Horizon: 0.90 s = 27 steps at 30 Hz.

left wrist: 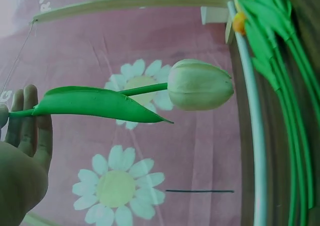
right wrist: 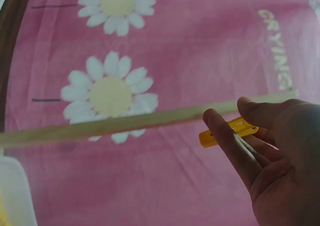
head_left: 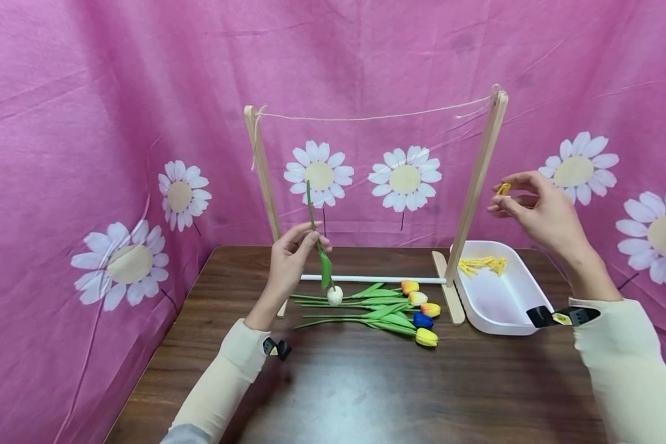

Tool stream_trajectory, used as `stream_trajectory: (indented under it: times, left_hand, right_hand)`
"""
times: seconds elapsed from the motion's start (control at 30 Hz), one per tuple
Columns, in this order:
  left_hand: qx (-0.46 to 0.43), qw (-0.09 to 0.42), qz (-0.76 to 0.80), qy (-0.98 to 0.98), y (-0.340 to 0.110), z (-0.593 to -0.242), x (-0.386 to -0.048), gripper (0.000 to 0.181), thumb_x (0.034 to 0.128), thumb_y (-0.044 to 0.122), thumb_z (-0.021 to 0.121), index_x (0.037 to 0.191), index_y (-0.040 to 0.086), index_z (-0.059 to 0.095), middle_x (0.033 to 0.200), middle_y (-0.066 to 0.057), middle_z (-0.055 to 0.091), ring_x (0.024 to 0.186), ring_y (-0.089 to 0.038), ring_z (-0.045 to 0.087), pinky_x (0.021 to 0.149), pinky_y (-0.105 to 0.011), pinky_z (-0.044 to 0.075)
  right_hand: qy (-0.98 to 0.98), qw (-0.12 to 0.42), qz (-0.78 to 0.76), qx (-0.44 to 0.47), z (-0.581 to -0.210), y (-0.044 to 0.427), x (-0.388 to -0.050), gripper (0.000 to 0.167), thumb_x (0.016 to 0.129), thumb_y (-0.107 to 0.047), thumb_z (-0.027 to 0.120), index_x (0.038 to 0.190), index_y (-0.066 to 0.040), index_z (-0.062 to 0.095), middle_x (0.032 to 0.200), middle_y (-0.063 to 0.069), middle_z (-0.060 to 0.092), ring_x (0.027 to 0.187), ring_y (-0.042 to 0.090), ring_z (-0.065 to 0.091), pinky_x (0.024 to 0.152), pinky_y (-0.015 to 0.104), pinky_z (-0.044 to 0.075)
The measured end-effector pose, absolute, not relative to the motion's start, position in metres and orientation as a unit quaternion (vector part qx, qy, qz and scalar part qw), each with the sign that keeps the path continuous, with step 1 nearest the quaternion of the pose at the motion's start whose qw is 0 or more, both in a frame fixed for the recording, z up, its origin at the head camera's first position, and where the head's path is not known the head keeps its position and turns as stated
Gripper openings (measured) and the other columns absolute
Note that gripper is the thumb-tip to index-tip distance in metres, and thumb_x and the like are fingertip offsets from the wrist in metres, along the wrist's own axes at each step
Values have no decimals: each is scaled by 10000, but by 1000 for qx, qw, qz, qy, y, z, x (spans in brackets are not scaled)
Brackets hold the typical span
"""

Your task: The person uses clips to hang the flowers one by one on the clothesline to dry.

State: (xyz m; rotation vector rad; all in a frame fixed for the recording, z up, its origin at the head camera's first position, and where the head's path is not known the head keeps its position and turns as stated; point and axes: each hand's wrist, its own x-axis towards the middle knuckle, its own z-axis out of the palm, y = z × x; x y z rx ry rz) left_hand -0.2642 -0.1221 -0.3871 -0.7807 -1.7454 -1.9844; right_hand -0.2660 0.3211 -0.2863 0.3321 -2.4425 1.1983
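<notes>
Above the bench (head_left: 333, 382), a white tulip (head_left: 335, 296) is held head-down by the left hand (head_left: 293, 256), its green stem pinched between thumb and fingers. To the right, a yellow clip (right wrist: 242, 127) is pinched between the thumb and fingers of the right hand (head_left: 546, 206), which is raised higher than a white tub (head_left: 505, 311) where more yellow clips (head_left: 480, 266) are piled. Between two wooden posts (head_left: 480, 185), a thin string (head_left: 366, 118) is tied near the tops. On the bench, five tulips (head_left: 388, 311) are laid side by side, their heads turned toward the tub, in front of a white rod (head_left: 372, 279).
</notes>
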Motion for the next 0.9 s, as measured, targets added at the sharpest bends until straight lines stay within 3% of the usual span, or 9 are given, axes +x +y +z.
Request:
stream_trajectory:
  times: [0.07,0.3,0.5,0.6,0.8,0.9]
  left_hand:
    - [-274,200,-707,-621,-125,-382,-268,257,1079,22,589,1304,-74,667,939,45,805,825,-145,789,832,-327,661]
    - [-253,229,-706,-620,-130,-365,-279,248,1074,28,600,1273,-92,688,925,63,806,821,-174,796,808,-286,651]
    - [-250,248,-715,-603,-132,-351,-287,234,1070,10,600,1229,-145,674,899,41,802,785,-123,786,800,-304,656]
    - [-245,259,-720,-595,-133,-343,-291,225,1066,9,606,1220,-138,682,875,31,797,754,-115,775,786,-296,654]
    - [-238,280,-720,-588,-134,-328,-301,241,1072,16,599,1226,-154,671,839,49,778,719,-88,754,747,-255,640]
    - [-236,287,-721,-584,-132,-320,-306,262,1073,28,603,1230,-175,658,841,49,772,712,-86,752,739,-260,644]
  right_hand:
    - [-867,219,429,129,-282,316,-262,279,1043,-87,682,1299,-177,612,972,-340,680,755,-119,722,731,47,552]
    - [-840,261,436,187,-271,291,-251,306,980,39,723,1282,62,676,918,-348,715,707,-92,728,617,147,598]
    - [-831,263,434,229,-262,263,-246,326,939,81,752,1260,46,710,909,-310,740,716,-74,739,645,129,596]
    - [-829,250,442,232,-259,249,-246,346,956,56,744,1297,23,699,928,-188,787,739,-51,751,670,132,604]
    - [-824,229,451,255,-258,216,-251,353,973,57,721,1322,20,679,1035,241,789,776,-61,749,679,167,622]
    - [-815,216,459,280,-254,198,-255,332,980,66,705,1310,38,672,1058,279,765,780,-36,753,676,204,634]
